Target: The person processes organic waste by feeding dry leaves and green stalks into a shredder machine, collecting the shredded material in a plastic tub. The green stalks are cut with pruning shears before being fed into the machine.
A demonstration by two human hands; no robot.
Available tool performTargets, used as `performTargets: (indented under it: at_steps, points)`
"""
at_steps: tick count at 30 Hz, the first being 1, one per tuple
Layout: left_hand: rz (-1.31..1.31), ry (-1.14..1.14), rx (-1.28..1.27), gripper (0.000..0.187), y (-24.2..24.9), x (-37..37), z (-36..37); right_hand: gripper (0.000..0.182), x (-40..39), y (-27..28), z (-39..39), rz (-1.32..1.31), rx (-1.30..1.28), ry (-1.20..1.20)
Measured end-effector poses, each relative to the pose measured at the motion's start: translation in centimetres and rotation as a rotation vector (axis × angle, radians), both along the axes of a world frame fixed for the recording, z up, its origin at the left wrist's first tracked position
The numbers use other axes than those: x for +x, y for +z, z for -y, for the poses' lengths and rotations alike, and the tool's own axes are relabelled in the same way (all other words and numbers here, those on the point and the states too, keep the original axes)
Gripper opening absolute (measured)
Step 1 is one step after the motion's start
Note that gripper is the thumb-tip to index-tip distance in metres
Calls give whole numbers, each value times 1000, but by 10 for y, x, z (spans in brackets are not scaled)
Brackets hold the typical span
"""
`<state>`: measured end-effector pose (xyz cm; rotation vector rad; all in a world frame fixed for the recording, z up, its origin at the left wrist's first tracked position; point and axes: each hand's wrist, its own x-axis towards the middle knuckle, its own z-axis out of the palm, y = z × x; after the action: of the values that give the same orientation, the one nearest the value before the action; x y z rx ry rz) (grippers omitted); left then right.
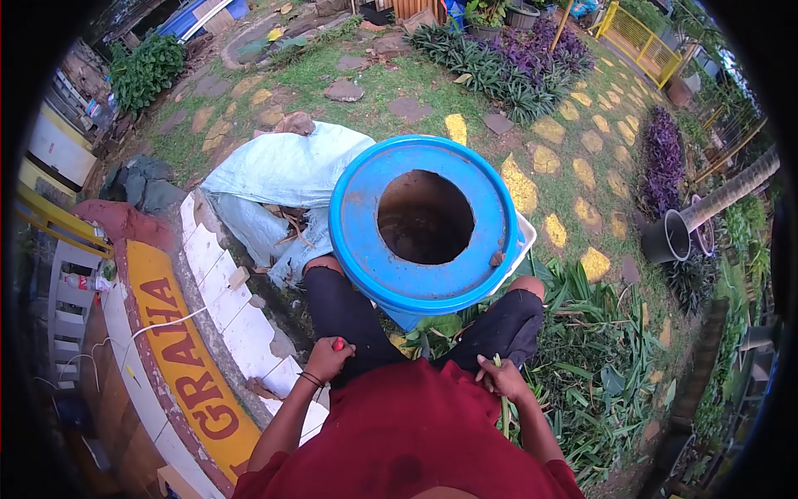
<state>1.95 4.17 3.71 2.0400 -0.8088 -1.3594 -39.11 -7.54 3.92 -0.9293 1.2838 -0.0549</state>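
A blue drum (pixel 357 179) with a large round hole in its lid stands between my knees, its dark inside showing through the hole. My left hand (pixel 331 359) is closed on a small red object over my left thigh; what the object is cannot be made out. Over my right thigh, my right hand (pixel 502 378) is closed round green stalks that hang down beside my shirt. To the right of my right hand, cut green leaves (pixel 582 374) lie heaped on the ground. A light blue sack (pixel 283 166) with dry leaves in its mouth lies left of the drum.
White tiles (pixel 241 320) edge a yellow lettered ledge (pixel 187 366) on the left. Stepping stones (pixel 519 183) cross the grass ahead. Purple and green plants (pixel 515 75) grow beyond the drum. A dark pot (pixel 667 239) lies tilted at the right. A white container edge shows behind the drum.
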Motion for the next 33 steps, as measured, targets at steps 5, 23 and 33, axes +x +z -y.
performTargets:
  at_steps: [5, 23, 33]
  points:
    - [29, -18, -5, 26, -4, 1, -1, 55, -1, -2, 0, 7, 8, 2]
    - [69, -45, 5, 26, -1, 1, -1, 56, 0, 4, 1, 0, 16, 20]
    - [112, -69, -33, 27, -3, 1, -3, 56, 1, 4, 1, -7, 21, 16]
